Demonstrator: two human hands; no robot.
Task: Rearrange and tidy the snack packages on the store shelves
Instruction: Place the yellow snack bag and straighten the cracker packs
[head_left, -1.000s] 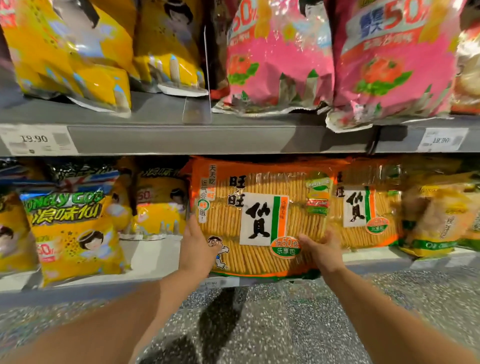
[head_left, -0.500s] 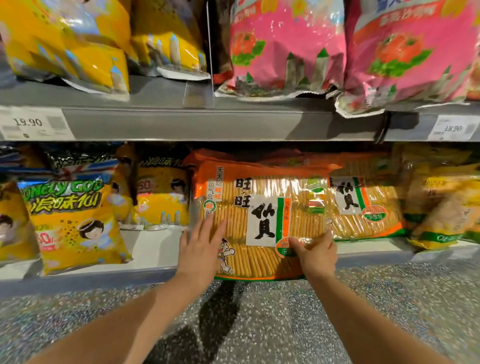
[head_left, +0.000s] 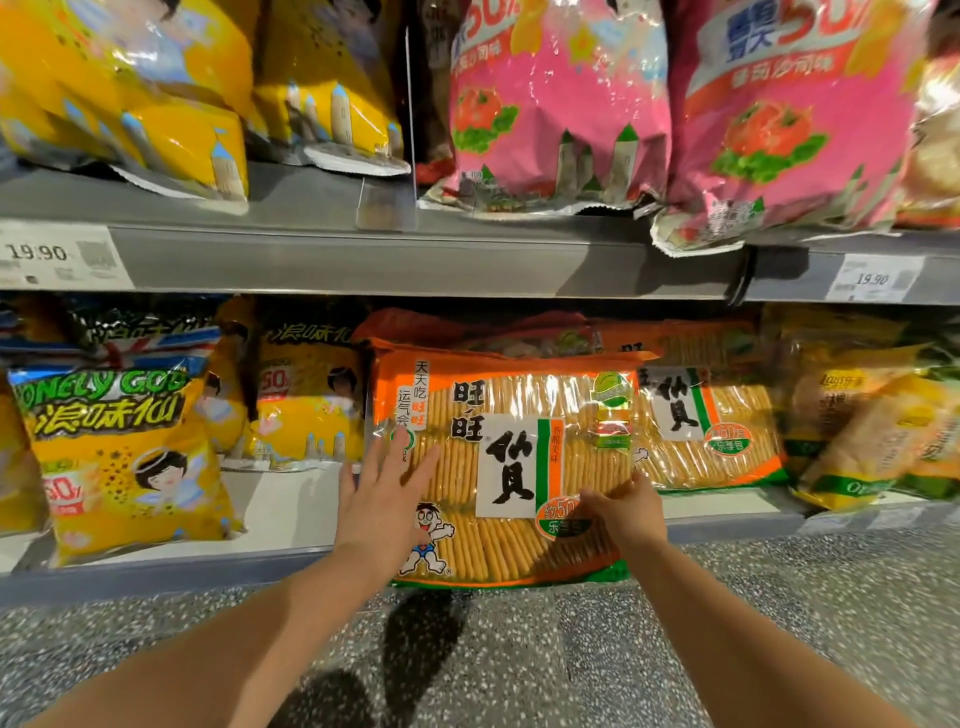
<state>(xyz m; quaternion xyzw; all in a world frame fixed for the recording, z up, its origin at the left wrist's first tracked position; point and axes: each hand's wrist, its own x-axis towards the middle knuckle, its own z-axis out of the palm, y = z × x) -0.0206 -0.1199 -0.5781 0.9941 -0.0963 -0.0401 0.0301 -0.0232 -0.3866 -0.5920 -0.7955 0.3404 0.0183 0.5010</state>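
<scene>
Where the lower shelf met the aisle: the front rice-cracker pack (head_left: 514, 462) stood upright on the lower shelf (head_left: 280, 512), its bottom edge at or slightly over the shelf lip.
Pack face: orange border, clear window over rows of crackers, white label with large black characters, a cartoon boy at lower left.
Left hand (head_left: 382, 499): laid flat on the pack's left part, fingers straight and spread, tips near the green round mark; palm covered part of the cartoon boy.
Right hand (head_left: 626, 512): at the pack's lower right, fingers bent and drawn together on the wrapper beside the green round sticker; whether they pinched the film or only pressed it could not be told.
Behind and right: a second pack of the same crackers (head_left: 711, 426), partly covered by the front one, further back on the same shelf.
Further right: yellow-and-green bags (head_left: 872, 436), leaning, blurred at the frame edge.
Left of the pack: a bare stretch of white shelf, then yellow Lonely God bags (head_left: 119, 457) upright, with more behind them.
Upper shelf (head_left: 363, 260): yellow bags (head_left: 156, 93) on the left, pink tomato-print bags (head_left: 561, 104) on the right, a clear divider (head_left: 410, 104) between them.
Price tags: 19.90 on the left tag (head_left: 57, 257) and on the right tag (head_left: 875, 278).
Floor (head_left: 519, 660): speckled grey, with shadow below the pack.
</scene>
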